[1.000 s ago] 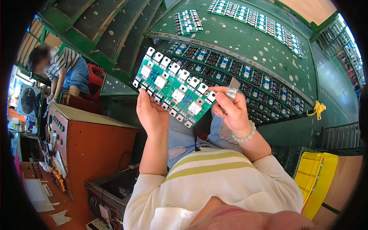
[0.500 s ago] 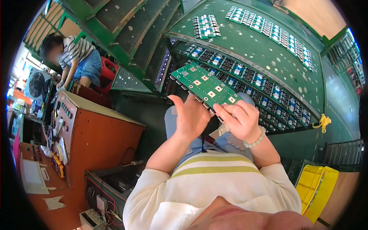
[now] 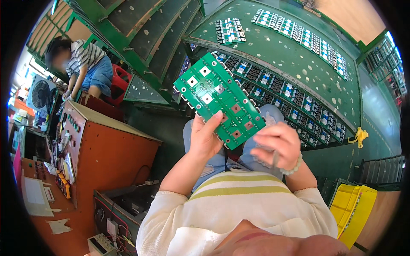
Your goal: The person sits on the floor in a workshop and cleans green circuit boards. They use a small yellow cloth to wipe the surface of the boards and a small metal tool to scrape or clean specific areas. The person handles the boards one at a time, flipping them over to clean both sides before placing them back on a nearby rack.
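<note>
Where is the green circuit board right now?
The green circuit board sits mid-frame in the head view, held up by the left hand, with the right hand just below its lower right end.

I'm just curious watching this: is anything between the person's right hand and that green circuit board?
Nothing visible. The left hand holds the green circuit board by its lower edge; the right hand is beside that edge, with only open air between.

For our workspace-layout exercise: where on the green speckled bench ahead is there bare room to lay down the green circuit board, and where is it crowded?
The green speckled bench is bare in a broad band between the far row of small white-and-blue components and the long near row of components. Another bare patch lies right of the short component cluster. The near edge, behind the green circuit board in the left hand, is crowded.
</note>
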Tool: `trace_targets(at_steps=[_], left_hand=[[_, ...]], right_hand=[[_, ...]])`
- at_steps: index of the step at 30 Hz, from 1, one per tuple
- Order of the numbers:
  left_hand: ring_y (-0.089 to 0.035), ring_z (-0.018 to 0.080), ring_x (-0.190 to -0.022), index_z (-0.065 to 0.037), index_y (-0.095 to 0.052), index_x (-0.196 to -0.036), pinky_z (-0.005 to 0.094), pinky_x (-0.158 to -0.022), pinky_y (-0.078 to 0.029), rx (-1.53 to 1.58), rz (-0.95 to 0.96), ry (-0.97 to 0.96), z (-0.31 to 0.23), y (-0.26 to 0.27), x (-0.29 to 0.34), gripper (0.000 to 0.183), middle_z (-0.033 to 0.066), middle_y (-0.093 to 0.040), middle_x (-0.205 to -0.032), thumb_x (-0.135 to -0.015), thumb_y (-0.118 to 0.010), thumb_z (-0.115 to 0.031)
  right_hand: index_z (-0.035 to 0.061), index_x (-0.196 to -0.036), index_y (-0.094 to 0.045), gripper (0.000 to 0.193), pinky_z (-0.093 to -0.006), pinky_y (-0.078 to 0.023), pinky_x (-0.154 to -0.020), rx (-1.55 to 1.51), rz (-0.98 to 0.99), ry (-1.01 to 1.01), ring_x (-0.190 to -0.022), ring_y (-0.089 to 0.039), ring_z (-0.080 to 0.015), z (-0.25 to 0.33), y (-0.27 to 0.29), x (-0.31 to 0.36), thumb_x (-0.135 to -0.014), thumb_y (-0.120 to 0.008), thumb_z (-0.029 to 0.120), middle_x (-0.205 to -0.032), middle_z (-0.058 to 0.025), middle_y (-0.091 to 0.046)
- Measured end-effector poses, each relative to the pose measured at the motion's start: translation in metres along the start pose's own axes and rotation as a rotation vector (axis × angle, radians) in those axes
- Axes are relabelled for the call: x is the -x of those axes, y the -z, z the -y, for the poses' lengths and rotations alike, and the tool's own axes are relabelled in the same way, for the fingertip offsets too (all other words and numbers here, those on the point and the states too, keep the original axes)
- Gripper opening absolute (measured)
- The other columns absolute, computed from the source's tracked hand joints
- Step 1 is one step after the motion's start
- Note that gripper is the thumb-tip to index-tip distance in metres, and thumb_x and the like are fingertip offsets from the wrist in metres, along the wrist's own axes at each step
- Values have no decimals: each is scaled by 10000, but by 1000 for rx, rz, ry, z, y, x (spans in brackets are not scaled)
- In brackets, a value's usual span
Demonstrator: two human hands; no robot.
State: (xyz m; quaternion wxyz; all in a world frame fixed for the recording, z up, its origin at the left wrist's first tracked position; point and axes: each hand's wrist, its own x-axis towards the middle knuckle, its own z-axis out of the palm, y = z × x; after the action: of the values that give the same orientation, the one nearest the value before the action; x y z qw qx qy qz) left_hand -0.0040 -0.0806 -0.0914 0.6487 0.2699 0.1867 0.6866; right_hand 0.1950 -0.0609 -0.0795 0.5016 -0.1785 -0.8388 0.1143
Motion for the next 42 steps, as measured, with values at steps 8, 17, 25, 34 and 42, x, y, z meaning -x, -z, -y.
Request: trace_targets(at_steps=[8,17,25,34,42], left_hand=[[-632,232,-1026,-58,-505,-1230,419,-850,-555,56,41,33,-3,15,4,322,120,-613,-1161,-911,-513,-23],[-626,230,-1040,-28,-500,-1235,400,-865,-543,-2,72,-13,-6,17,8,339,131,-603,-1180,-898,-519,-9],[-593,209,-1083,-40,-473,-1261,378,-896,-505,-78,148,-65,-8,17,15,363,117,-579,-1209,-903,-515,3],[-559,172,-1102,-44,-445,-1281,353,-915,-476,-209,122,-75,-7,21,21,385,97,-562,-1233,-907,-524,7],[-546,170,-1119,-36,-417,-1296,356,-935,-459,-251,117,-46,-3,20,20,408,100,-551,-1249,-906,-529,6]], right_hand=[[-32,-835,-657,53,-275,-461,-703,-412,-340,-653,-783,-573,-158,-4,3,16,-843,-609,-12,-868,-116,-616],[-25,-944,-641,124,-271,-459,-783,-155,-229,-689,-853,-584,-147,-19,8,7,-830,-654,19,-921,-86,-627],[52,-1284,-513,576,-418,-350,-986,1093,-117,-601,-1179,-427,-343,-172,80,-21,-819,-662,357,-1220,-148,-534],[85,-1170,-602,367,-417,-300,-1032,389,-62,-403,-1217,-455,-311,-59,17,-48,-855,-660,265,-1183,-129,-591],[-36,-1197,-544,415,-368,-400,-951,-264,74,-439,-1103,-527,-294,-10,-10,-42,-925,-570,275,-1137,-169,-585]])
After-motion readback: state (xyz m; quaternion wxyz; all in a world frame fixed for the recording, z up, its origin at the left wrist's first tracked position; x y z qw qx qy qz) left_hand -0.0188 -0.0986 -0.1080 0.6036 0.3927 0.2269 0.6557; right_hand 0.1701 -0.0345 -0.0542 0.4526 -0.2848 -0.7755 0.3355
